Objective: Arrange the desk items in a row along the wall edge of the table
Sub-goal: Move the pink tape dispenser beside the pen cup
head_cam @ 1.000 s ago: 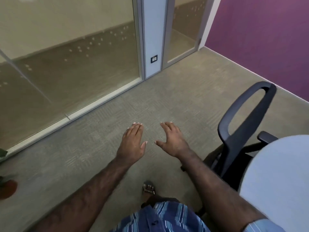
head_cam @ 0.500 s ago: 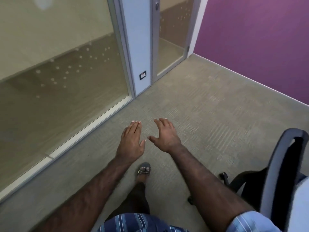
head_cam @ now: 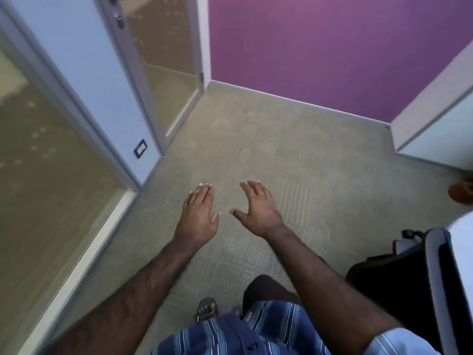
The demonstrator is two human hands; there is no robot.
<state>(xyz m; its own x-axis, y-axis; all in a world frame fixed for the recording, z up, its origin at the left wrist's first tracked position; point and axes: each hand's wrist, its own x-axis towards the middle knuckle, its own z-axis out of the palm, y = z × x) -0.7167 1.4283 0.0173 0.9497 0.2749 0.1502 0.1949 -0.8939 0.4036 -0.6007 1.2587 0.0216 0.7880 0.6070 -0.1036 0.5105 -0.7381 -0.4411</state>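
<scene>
No desk items are in view. My left hand (head_cam: 198, 213) and my right hand (head_cam: 258, 208) are stretched out in front of me over grey-green carpet, palms down, fingers spread, holding nothing. They hang side by side, a small gap between the thumbs. A white table corner (head_cam: 460, 239) shows at the right edge, with nothing visible on the part in view.
A glass partition (head_cam: 51, 188) and a glass door (head_cam: 163, 60) run along the left. A purple wall (head_cam: 320, 47) stands ahead, a white cabinet (head_cam: 440, 129) at right. A black office chair (head_cam: 414, 278) sits beside the table corner. An orange-brown object (head_cam: 462, 192) lies at the far right.
The view has swung to the right: the glass partition slid left, the purple wall came to the centre, the chair moved to the right edge. Both hands stayed open and empty.
</scene>
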